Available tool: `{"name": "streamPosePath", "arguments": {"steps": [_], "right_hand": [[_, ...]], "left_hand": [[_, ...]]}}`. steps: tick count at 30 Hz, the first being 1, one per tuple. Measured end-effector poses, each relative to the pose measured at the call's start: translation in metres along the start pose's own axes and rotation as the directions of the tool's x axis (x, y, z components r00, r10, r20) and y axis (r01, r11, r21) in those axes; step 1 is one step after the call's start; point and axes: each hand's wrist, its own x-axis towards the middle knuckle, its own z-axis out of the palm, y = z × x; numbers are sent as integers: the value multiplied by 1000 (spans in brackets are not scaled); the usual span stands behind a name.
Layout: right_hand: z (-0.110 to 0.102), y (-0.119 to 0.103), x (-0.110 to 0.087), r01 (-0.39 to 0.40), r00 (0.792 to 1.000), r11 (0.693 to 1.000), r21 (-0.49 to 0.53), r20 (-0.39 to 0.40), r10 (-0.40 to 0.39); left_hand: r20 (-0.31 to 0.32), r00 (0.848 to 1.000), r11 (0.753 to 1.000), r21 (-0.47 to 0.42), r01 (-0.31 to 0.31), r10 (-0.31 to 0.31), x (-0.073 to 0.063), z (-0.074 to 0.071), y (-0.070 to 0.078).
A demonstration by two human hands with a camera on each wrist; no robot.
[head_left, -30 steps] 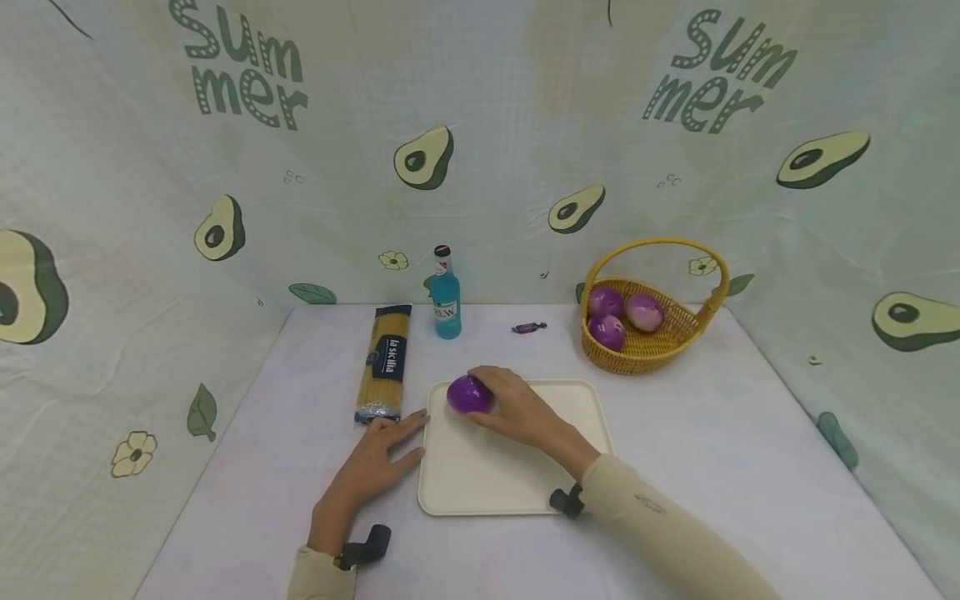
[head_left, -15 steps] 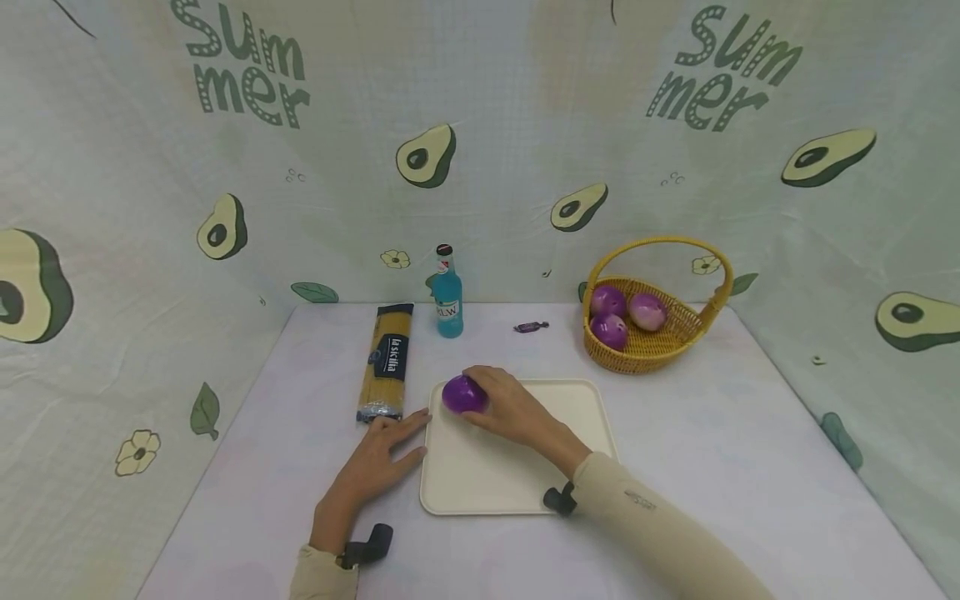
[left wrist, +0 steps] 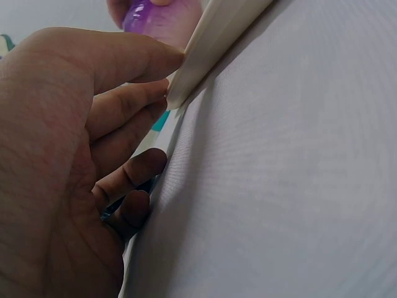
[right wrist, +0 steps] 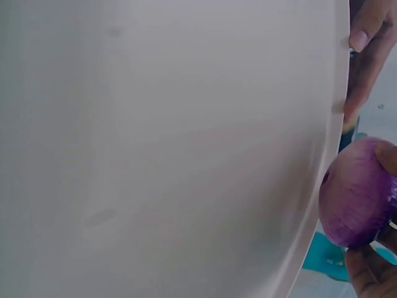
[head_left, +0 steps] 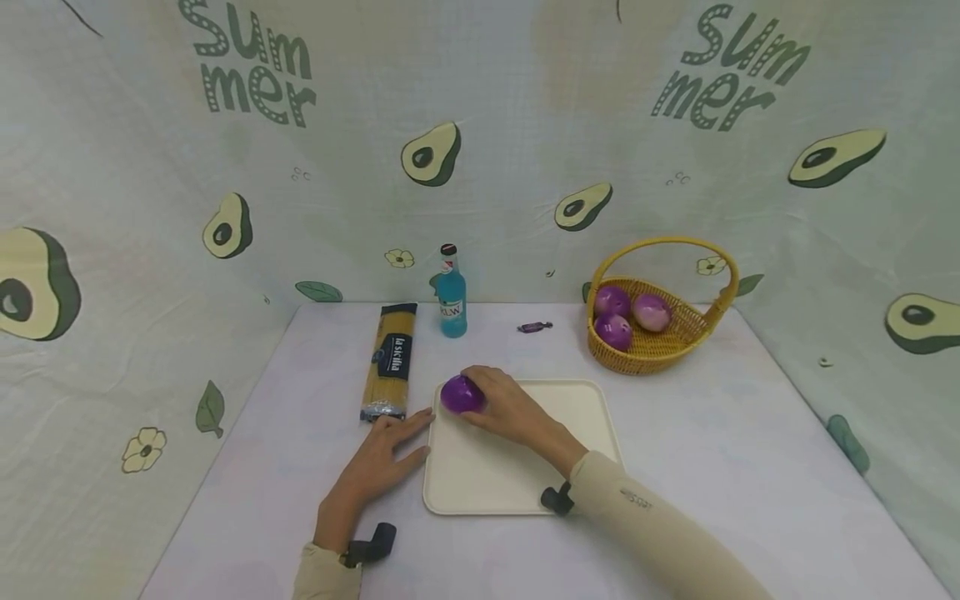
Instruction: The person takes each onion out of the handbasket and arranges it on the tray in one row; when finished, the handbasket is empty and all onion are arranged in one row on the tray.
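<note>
In the head view, a shiny red onion point(head_left: 457, 395) is above the far left corner of a cream tray point(head_left: 513, 471). My right hand point(head_left: 512, 408) grips the onion from its right side, thumb toward me. The right wrist view shows the same onion point(right wrist: 349, 194) between fingers and thumb, near the tray rim point(right wrist: 338, 124). Whether it touches the tray, I cannot tell. Left of the tray lies my left hand point(head_left: 378, 462), fingers extended, fingertips at the tray's left edge. Up close in the left wrist view, its thumb and fingers touch the tray's side point(left wrist: 208, 46).
A pasta packet point(head_left: 390, 362) lies just beyond my left hand. Behind the tray stand a blue bottle point(head_left: 452, 304) and a small wrapped candy point(head_left: 535, 327). A yellow wicker basket point(head_left: 652, 358) with more red onions point(head_left: 613, 332) is at the back right.
My right hand has shifted the onion slightly left toward the tray's far left corner. The left hand stays against the tray edge.
</note>
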Motion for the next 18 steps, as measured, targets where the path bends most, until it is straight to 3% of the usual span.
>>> {"name": "streamPosePath", "arguments": {"steps": [18], "right_hand": [[6,0,7,33,999,999,-18,2,-33]], "left_hand": [[-1,1000,1000,-1,-10,10,1,1,-4]]}}
